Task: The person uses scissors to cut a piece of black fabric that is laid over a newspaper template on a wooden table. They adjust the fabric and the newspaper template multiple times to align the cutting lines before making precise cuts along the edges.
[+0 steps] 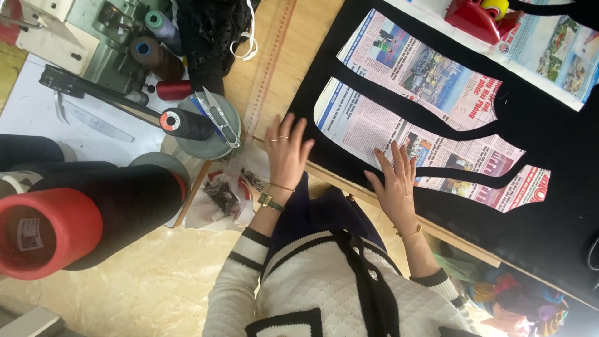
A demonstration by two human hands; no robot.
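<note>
A black cloth [549, 143] lies spread over a wooden table [293, 37]. On it rest newspaper pattern pieces: a long curved one [355, 125] near me and another [424, 68] beyond it. My right hand [396, 184] lies flat with its fingers spread on the near piece's lower edge, holding nothing. My left hand [287, 153], wearing rings and a wristwatch, presses palm down at the cloth's left edge, beside a long measuring ruler [265, 81]. I wear a white knitted cardigan with black trim [324, 281].
At the left stand a green sewing machine [106, 31], several thread spools [187, 123], thread snips [218, 115] on a round lid, and a big black cone with a red core [68, 221]. A red tool [474, 19] sits at the top. Cloth scraps [518, 299] lie below the table.
</note>
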